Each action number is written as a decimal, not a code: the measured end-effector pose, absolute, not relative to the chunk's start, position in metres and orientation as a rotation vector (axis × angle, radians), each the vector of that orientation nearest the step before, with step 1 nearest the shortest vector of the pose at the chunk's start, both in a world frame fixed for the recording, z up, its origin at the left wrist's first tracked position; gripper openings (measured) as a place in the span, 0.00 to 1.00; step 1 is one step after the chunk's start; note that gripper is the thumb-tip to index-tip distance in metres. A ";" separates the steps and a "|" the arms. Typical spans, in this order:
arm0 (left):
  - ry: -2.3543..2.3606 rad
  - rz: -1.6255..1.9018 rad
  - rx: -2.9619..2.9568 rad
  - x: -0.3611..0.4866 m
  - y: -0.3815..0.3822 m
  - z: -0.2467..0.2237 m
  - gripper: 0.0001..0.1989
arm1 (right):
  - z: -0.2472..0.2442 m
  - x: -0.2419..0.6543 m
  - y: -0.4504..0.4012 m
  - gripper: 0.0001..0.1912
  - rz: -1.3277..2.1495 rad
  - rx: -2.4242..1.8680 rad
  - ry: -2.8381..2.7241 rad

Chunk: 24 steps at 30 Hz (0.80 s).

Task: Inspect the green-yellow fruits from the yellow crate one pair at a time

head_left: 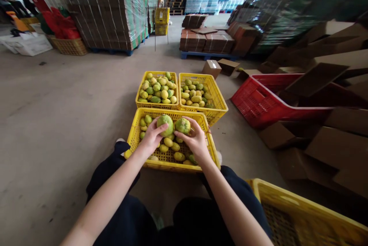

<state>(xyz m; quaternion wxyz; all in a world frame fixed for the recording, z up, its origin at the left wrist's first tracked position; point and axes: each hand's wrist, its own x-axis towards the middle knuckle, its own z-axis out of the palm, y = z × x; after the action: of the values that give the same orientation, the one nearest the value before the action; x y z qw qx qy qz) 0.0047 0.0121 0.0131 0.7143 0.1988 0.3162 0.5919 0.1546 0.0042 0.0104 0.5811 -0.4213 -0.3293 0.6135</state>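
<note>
My left hand [151, 138] grips a large round green fruit [165, 123], with the thumb across its near side. Beside it, my right hand [197, 140] has its fingers and thumb around a second yellow-green fruit [183, 125] with a bumpy top. Both fruits are held up over a yellow plastic crate [172, 166] between my legs. Lower in that crate lie several smaller yellow-green fruits [168, 142], partly hidden by my hands. The exact kind of fruit is unclear.
Two more yellow crates of fruit, one left [156, 105] and one right [215, 111], stand just beyond. A red crate [255, 104] and cardboard boxes [339, 142] crowd the right. Another yellow crate [310, 204] is near my right leg. Wrapped pallet stacks [97, 8] stand farther back.
</note>
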 end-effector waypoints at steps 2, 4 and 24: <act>0.676 1.258 0.302 0.003 0.014 0.015 0.11 | 0.009 0.155 0.007 0.27 1.352 -1.005 -0.903; 0.663 1.246 0.202 0.000 0.015 0.017 0.10 | 0.008 0.155 0.009 0.23 1.359 -1.005 -0.886; 0.776 1.346 -0.110 -0.003 0.024 0.023 0.11 | 0.015 0.147 0.020 0.13 1.680 -0.816 -0.251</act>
<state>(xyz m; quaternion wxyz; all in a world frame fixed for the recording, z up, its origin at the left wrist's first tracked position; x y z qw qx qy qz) -0.0032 0.0243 0.0225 0.7119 -0.0498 0.3500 0.6069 0.1471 0.0200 0.0150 0.5882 -0.3501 -0.1078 0.7210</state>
